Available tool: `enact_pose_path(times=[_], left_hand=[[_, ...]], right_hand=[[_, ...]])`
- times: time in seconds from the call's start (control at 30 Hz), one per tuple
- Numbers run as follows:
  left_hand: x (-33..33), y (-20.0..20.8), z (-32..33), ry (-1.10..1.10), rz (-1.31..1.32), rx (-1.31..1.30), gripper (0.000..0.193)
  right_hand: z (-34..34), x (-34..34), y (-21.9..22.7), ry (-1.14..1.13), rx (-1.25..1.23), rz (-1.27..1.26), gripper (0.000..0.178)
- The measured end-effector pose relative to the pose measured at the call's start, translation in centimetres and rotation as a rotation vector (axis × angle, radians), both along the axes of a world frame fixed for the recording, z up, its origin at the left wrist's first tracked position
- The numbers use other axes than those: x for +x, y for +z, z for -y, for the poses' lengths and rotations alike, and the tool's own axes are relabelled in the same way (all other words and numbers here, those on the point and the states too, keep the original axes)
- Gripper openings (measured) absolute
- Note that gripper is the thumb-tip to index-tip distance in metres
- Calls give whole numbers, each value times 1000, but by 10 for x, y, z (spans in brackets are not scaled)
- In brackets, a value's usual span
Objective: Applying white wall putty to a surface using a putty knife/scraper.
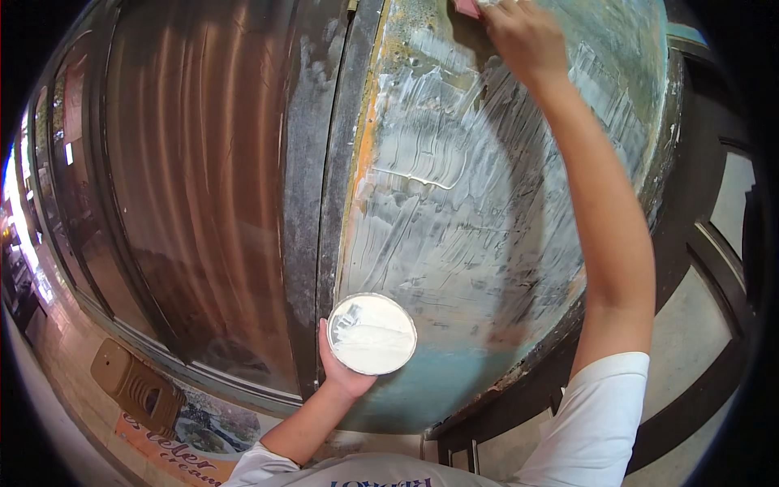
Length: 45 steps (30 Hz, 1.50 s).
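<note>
My left hand (347,378) cups a round tub (415,331) from below and from the left, its fingers closed around the side. White paste (380,342) fills the tub, with a smooth swipe across it and a greyish patch at the upper left. At the top edge my right hand (523,39) grips a pink, flat-edged tool (467,7) against the wall panel; its exact kind is cut off by the picture's edge. White streaks and ridges cover much of the panel (462,243), over grey, orange and pale blue patches.
Left of the panel runs a dark frame (310,162) beside glass with a brown curtain (195,187) behind it. A brown plastic stool (138,385) and a printed banner (215,430) lie low at the left. Dark panelled woodwork (690,268) stands at the right.
</note>
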<state>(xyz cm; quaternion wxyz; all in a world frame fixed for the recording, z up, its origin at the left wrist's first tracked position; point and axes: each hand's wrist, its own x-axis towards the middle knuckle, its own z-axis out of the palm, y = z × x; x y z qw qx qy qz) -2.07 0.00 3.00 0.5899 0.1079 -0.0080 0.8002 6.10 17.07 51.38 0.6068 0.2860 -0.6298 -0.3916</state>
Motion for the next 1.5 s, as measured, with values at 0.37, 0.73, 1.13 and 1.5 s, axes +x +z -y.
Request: enact_pose_path(times=[0.37, 0.73, 1.13, 1.5], left_hand=[[0, -6, -8, 13, 3, -24, 76], [2, -5, 31, -1, 24, 40, 77], [20, -27, 56, -73, -13, -81, 80], [24, -23, 45, -91, -70, -141, 79]], right_hand=[[-1, 3, -32, -835, -32, -149, 14], [30, 36, -48, -689, 58, -225, 30], [-5, -4, -110, -703, -47, -315, 20], [18, 5, -35, -698, -185, -285, 29]])
